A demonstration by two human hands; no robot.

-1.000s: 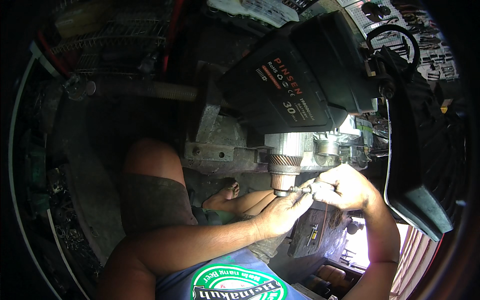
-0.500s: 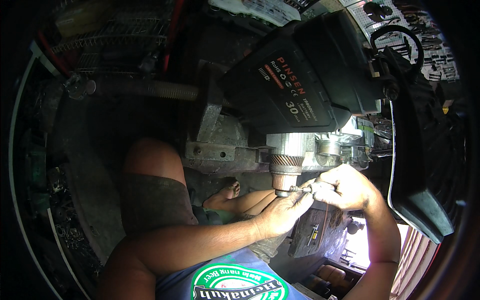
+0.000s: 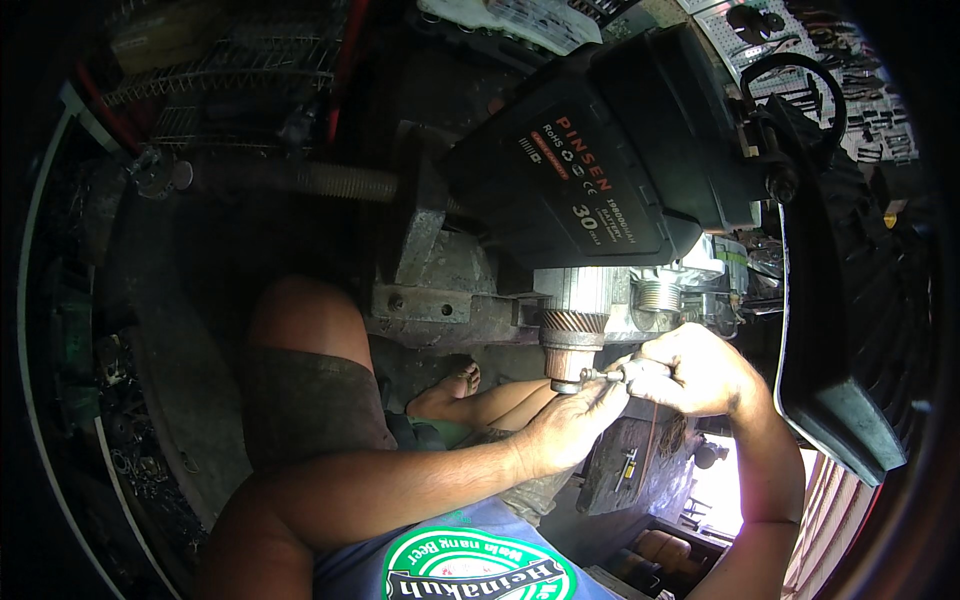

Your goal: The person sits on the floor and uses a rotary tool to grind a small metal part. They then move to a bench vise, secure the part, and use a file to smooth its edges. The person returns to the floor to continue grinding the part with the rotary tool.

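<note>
A motor armature (image 3: 574,320), with slanted windings and a copper-coloured commutator, points down toward me below a black battery housing (image 3: 590,170). My left hand (image 3: 572,430) is closed at the armature's lower tip, its thumb and fingers against a small metal tool (image 3: 603,376) with a thin shaft. My right hand (image 3: 695,372) grips the tool's outer end between thumb and bent fingers. The tool lies crosswise at the armature's tip, and its exact kind cannot be told. Strong light washes out part of my right hand, and my left fingertips are partly hidden.
A heavy metal vise (image 3: 430,290) with a threaded screw (image 3: 350,183) stands left of the armature. A dark hinged panel (image 3: 840,330) hangs at the right. Beyond my forearms is a grey board (image 3: 625,465) with a small yellow-marked item. Hand tools hang on a pegboard (image 3: 800,90).
My right hand has shifted very slightly upward at the tool. Both hands keep their hold, and the armature stays in place.
</note>
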